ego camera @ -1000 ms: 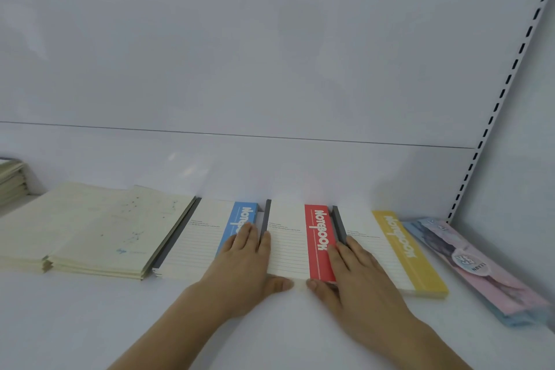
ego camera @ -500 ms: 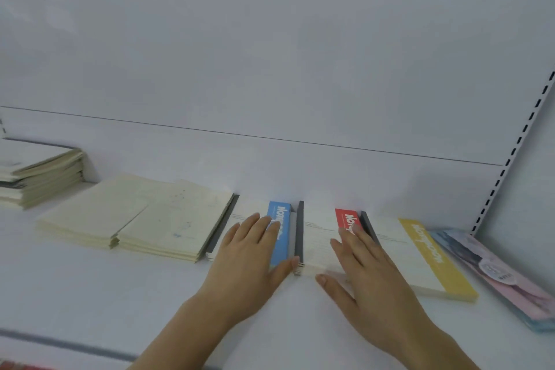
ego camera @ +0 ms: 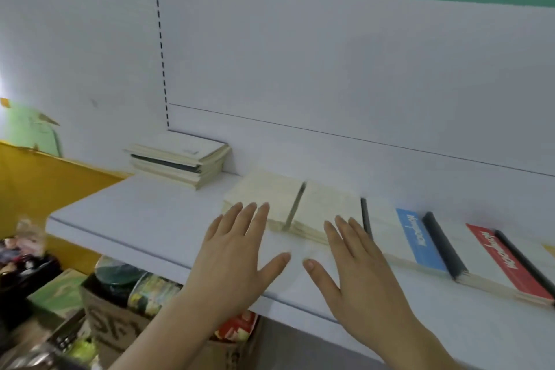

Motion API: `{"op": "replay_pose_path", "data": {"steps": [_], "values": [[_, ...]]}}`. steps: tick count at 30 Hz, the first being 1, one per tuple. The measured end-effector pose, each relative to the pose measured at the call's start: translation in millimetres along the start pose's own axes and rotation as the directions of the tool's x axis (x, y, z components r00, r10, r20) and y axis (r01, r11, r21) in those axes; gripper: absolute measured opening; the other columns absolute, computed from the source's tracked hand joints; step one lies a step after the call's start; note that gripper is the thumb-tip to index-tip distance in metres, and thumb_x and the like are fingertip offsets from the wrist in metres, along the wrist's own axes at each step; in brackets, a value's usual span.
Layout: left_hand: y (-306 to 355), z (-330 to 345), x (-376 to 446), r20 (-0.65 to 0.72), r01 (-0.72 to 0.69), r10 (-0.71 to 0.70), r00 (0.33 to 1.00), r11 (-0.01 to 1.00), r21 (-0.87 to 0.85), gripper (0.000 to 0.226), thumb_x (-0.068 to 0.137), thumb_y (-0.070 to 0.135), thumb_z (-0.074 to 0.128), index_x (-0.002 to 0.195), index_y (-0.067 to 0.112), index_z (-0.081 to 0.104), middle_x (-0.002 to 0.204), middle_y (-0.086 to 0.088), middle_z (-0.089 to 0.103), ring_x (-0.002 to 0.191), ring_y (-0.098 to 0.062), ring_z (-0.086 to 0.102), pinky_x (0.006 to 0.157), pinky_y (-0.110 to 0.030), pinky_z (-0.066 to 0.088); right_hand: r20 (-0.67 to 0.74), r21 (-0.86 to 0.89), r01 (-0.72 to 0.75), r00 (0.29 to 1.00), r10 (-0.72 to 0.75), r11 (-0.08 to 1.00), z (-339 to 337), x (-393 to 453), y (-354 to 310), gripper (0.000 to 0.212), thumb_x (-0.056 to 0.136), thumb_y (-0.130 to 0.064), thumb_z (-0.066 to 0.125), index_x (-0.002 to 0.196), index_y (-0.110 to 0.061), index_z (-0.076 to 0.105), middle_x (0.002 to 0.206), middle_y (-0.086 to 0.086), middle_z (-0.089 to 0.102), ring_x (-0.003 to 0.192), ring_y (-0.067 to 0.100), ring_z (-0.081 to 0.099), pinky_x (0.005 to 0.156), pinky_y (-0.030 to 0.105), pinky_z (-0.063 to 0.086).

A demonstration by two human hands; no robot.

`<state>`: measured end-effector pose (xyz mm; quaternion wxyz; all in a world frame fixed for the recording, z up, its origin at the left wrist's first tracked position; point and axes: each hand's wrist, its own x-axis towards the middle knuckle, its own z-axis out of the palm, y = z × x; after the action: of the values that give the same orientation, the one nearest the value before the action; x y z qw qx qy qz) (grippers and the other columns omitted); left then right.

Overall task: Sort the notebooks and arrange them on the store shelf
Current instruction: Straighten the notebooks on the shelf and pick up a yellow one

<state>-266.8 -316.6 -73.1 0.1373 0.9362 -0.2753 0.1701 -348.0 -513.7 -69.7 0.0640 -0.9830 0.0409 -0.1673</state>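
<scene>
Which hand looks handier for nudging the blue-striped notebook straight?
The right hand, probably: its fingers lie beside the blue-striped notebook, while the left hand is farther off by the cream stacks.

We see both hands flat, fingers straight, over the white shelf [ego camera: 144, 219]. Our left hand [ego camera: 237, 252] reaches the near edge of the left cream stack [ego camera: 264, 195]; our right hand [ego camera: 357, 261] lies on the right cream stack [ego camera: 327, 204]. Further right lie the blue-striped notebook [ego camera: 417, 237] and the red-striped notebook [ego camera: 504, 261]. Another pile [ego camera: 180, 159] sits far left.
</scene>
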Motion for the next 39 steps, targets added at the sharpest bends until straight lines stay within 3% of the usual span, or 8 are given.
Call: {"op": "replay_pose_path", "data": {"steps": [6,14,21,25,29,32,35,39], "values": [[-96,-22,-12,-0.024,0.141,-0.14,0.99,0.988,0.06,0.084,0.095,0.073,0.019,0.158,0.025,-0.007,0.168,0.002,-0.001,0.154,-0.019,-0.007,0.123,-0.038,0.001,0.035,0.011,0.122,0.992,-0.122,0.993,24,56,-93,0.082,0.086,-0.075,0.005,0.153,-0.027,-0.004,0.16,-0.008,-0.013,0.145,0.01,-0.019,0.12,0.033,-0.002],[-202,-32,26,-0.051,0.245,-0.241,0.969,0.964,0.101,0.075,0.098,0.065,0.026,0.159,0.024,0.008,0.167,0.003,0.007,0.154,-0.019,0.002,0.125,-0.038,0.006,-0.035,0.014,0.24,0.97,-0.239,0.971,70,167,-166,0.086,0.086,-0.073,0.002,0.153,-0.02,0.007,0.162,-0.001,0.003,0.148,0.016,-0.004,0.121,0.032,0.005],[-273,-27,80,-0.087,0.231,-0.222,0.971,0.966,0.115,0.068,0.099,0.063,0.031,0.156,0.028,0.02,0.164,0.008,0.02,0.153,-0.016,0.011,0.123,-0.035,0.009,-0.097,-0.035,0.22,0.97,-0.223,0.975,100,276,-200,0.085,0.086,-0.069,0.007,0.151,-0.015,0.019,0.159,0.006,0.016,0.147,0.023,0.01,0.119,0.041,0.018],[-306,-17,101,-0.056,0.169,-0.165,0.985,0.982,0.082,0.066,0.099,0.063,0.031,0.155,0.027,0.026,0.161,0.009,0.027,0.152,-0.015,0.013,0.123,-0.034,0.01,-0.016,-0.102,0.182,0.983,-0.185,0.978,115,308,-213,0.074,0.094,-0.062,0.02,0.151,-0.014,0.021,0.158,0.006,0.019,0.146,0.023,0.013,0.118,0.041,0.017],[-338,-9,127,-0.064,0.075,-0.073,0.995,0.997,0.032,0.065,0.099,0.062,0.029,0.154,0.027,0.026,0.161,0.008,0.025,0.151,-0.015,0.013,0.124,-0.034,0.013,-0.105,-0.129,0.242,0.961,-0.256,0.962,127,320,-222,0.057,0.094,-0.053,0.017,0.115,-0.021,0.06,0.112,-0.005,0.062,0.107,0.018,0.058,0.092,0.035,0.044],[-358,-1,140,-0.09,-0.004,0.001,0.996,1.0,-0.031,0.063,0.096,0.063,0.025,0.147,0.028,0.038,0.155,0.007,0.036,0.147,-0.015,0.026,0.12,-0.034,0.021,-0.152,-0.161,0.206,0.961,-0.23,0.965,121,315,-231,0.038,0.1,-0.042,0.026,0.091,-0.026,0.059,0.088,-0.008,0.064,0.083,0.015,0.061,0.072,0.033,0.047],[-371,-2,148,-0.215,-0.074,0.041,0.976,0.986,-0.15,0.06,0.095,0.058,0.03,0.142,0.024,0.045,0.148,0.001,0.045,0.141,-0.02,0.037,0.115,-0.037,0.033,-0.181,-0.197,0.099,0.974,-0.136,0.975,106,310,-240,0.025,0.101,-0.033,0.035,0.089,-0.025,0.055,0.081,-0.005,0.063,0.073,0.023,0.06,0.062,0.036,0.045],[-377,-14,152,-0.354,-0.143,0.02,0.935,0.935,-0.324,0.059,0.097,0.049,0.042,0.147,0.017,0.037,0.147,-0.002,0.045,0.137,-0.02,0.039,0.113,-0.035,0.034,-0.455,-0.112,-0.095,0.89,0.034,0.989,82,299,-254,0.03,0.102,-0.034,0.031,0.092,-0.021,0.056,0.069,-0.006,0.059,0.059,0.024,0.056,0.054,0.033,0.044]]}}
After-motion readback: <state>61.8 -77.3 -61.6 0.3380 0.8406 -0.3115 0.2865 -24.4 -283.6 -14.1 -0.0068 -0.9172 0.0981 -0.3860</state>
